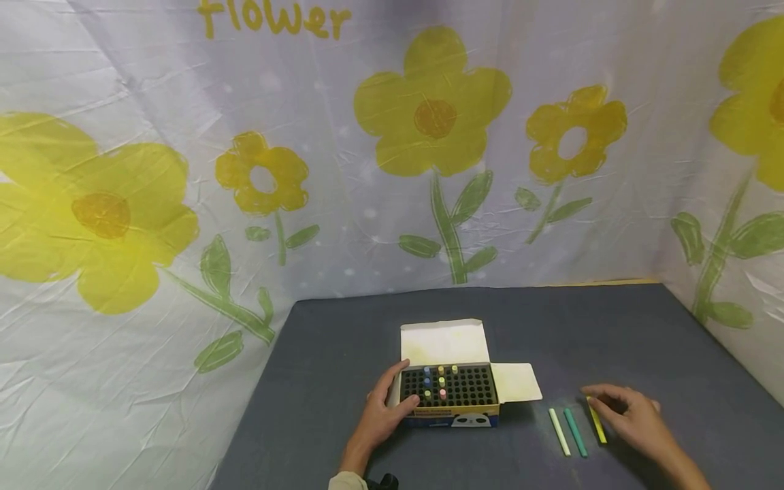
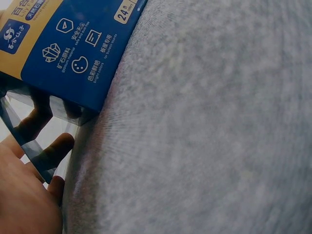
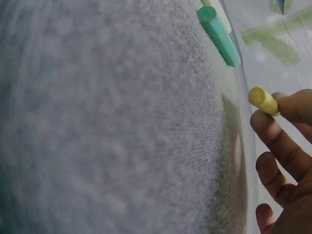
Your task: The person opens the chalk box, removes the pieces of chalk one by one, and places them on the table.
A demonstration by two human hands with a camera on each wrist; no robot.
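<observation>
With its thumb over the near left corner, my left hand (image 1: 381, 415) grips the left side of an opened chalk box (image 1: 468, 412). Inside the box is a black grid of round holes, and several coloured chalk ends stand in it towards the left. My right hand (image 1: 637, 418) pinches a yellow chalk stick (image 1: 597, 425) between thumb and fingers; the right wrist view shows one end of this yellow chalk (image 3: 263, 100) poking out from the fingertips. To its left, a green chalk stick (image 1: 574, 433) and a pale yellow one (image 1: 559, 433) lie side by side.
The box's white lid (image 1: 444, 342) is folded back behind it, and a side flap (image 1: 516, 382) sticks out to the right. Everything stands on a dark grey table (image 1: 343, 347). A flower-printed cloth (image 1: 343, 136) hangs behind and beside the table.
</observation>
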